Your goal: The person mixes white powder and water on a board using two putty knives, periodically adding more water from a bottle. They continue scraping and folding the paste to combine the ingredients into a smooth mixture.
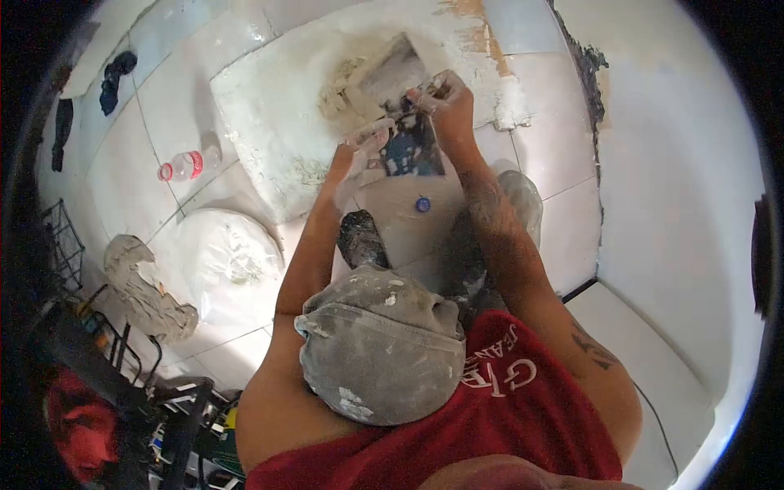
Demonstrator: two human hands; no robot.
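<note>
Both of my hands are in front of me over a large white, plaster-smeared sheet (269, 98) on the tiled floor. My left hand (369, 143), dusted white, has its fingers closed at the left edge of a dark, patterned flat piece (412, 147). At that piece's upper right, my right hand (441, 94) has its fingers pinched together near a dark, smeared spot. Just beyond the hands lies a greyish square piece (392, 73) beside a rough white heap (339, 90). A blue cap (422, 204) is on the floor below the dark piece.
A clear bottle with a red label (189, 166) lies at the left. Nearer me are a white plastic-covered round shape (229, 261) and a crumpled grey-brown cloth (147, 286). Black metal racks (122, 343) stand lower left. A white wall (678, 163) rises at the right.
</note>
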